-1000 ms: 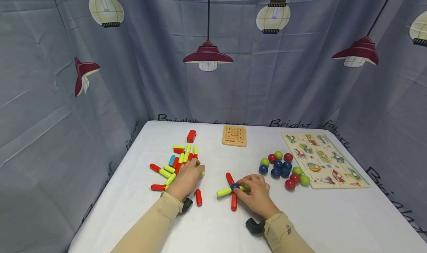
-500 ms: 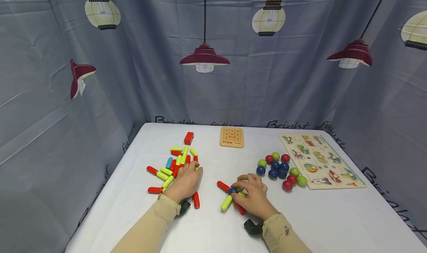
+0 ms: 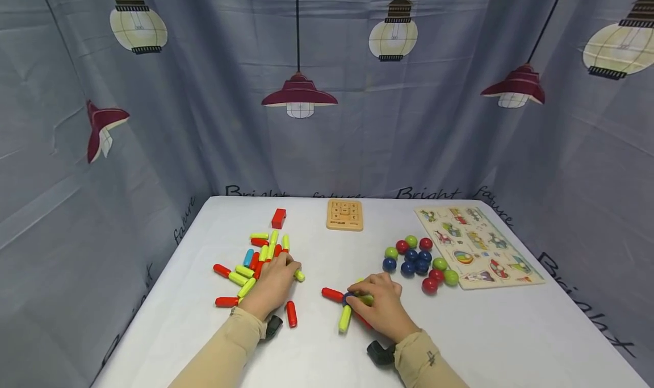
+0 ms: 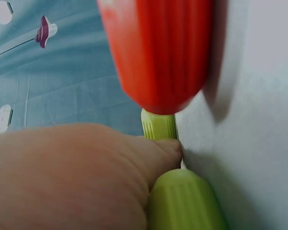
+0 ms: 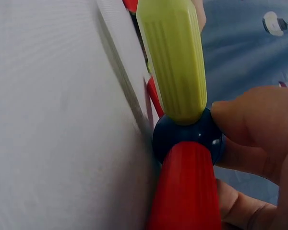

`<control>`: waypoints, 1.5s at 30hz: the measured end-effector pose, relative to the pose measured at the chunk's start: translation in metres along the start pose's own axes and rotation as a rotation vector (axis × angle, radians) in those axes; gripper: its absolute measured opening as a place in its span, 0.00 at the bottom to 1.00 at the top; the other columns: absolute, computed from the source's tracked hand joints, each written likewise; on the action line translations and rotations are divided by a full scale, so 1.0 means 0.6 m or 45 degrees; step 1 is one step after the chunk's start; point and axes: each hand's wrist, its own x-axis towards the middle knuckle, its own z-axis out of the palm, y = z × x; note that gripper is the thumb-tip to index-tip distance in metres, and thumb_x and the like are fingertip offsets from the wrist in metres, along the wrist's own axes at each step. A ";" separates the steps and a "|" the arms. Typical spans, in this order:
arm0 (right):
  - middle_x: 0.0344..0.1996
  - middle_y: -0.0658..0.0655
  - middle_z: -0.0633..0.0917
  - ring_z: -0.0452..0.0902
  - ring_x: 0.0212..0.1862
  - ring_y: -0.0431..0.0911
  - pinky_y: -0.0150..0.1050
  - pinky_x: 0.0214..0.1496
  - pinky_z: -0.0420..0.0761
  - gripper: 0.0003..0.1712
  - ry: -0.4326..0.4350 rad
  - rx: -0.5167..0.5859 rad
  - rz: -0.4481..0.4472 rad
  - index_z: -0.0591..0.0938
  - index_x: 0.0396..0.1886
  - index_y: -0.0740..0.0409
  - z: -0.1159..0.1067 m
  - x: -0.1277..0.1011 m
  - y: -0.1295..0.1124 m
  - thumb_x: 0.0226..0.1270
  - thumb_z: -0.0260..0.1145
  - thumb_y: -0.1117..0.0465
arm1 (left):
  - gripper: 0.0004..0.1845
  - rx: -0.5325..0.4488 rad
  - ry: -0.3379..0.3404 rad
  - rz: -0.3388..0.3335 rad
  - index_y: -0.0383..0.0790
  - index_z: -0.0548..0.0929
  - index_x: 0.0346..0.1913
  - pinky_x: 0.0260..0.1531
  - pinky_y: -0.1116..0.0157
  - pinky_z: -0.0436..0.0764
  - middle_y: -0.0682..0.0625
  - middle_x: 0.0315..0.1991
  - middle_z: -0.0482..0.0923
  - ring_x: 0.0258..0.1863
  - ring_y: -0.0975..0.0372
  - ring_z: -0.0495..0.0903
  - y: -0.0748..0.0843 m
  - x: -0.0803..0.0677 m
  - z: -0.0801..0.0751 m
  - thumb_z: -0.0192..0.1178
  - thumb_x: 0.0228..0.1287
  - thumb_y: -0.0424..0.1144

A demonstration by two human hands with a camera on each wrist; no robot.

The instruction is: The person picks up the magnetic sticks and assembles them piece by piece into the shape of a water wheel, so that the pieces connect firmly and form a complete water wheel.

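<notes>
Desk (image 3: 485,331), white cover. L hand (image 3: 269,286) lies over near edge of loose stick pile (image 3: 255,260) at desk's left-centre, fingertips pinching 1 yellow-green stick (image 3: 298,275) that pokes out toward the middle; L wrist cam shows a fingertip (image 4: 170,148) against green sticks, 1 red stick just above. Pile: approx. 8 yellow-green, 5 red, 1 blue visible; exact no. hard to tell, some hidden under hand. 1 red stick (image 3: 291,313) apart, just near-side of L hand. R hand (image 3: 380,305) at desk centre near front edge, fingers curled around stick-and-ball assembly (image 3: 347,305): 1 dark-blue ball (image 5: 188,135) w/ 2 red and 2 yellow-green sticks showing. Ball cluster (image 3: 420,260) right of centre: 4 blue, 4 red, 4 green. 1 red block (image 3: 278,218) and 1 wooden slide puzzle (image 3: 344,215) by far edge. 1 picture puzzle board (image 3: 477,246) at right edge.
</notes>
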 end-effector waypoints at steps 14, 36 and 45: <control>0.46 0.41 0.76 0.62 0.60 0.47 0.57 0.59 0.52 0.15 -0.090 0.031 0.035 0.91 0.49 0.37 0.004 -0.002 -0.005 0.63 0.77 0.47 | 0.16 0.056 0.057 0.085 0.47 0.85 0.57 0.53 0.59 0.75 0.53 0.46 0.79 0.49 0.59 0.76 0.003 -0.004 0.000 0.70 0.67 0.39; 0.43 0.36 0.83 0.67 0.57 0.42 0.52 0.59 0.56 0.16 -0.082 0.136 -0.043 0.90 0.51 0.41 0.000 0.008 -0.003 0.64 0.76 0.50 | 0.12 0.114 -0.018 0.470 0.56 0.87 0.54 0.45 0.67 0.77 0.58 0.43 0.81 0.44 0.64 0.78 0.057 -0.012 0.005 0.68 0.70 0.46; 0.49 0.60 0.85 0.72 0.55 0.56 0.56 0.56 0.66 0.17 0.491 0.058 0.177 0.88 0.51 0.58 -0.038 0.021 0.048 0.65 0.65 0.71 | 0.18 0.085 0.017 0.454 0.54 0.85 0.60 0.46 0.66 0.77 0.57 0.47 0.81 0.45 0.64 0.76 0.059 -0.017 0.002 0.68 0.69 0.47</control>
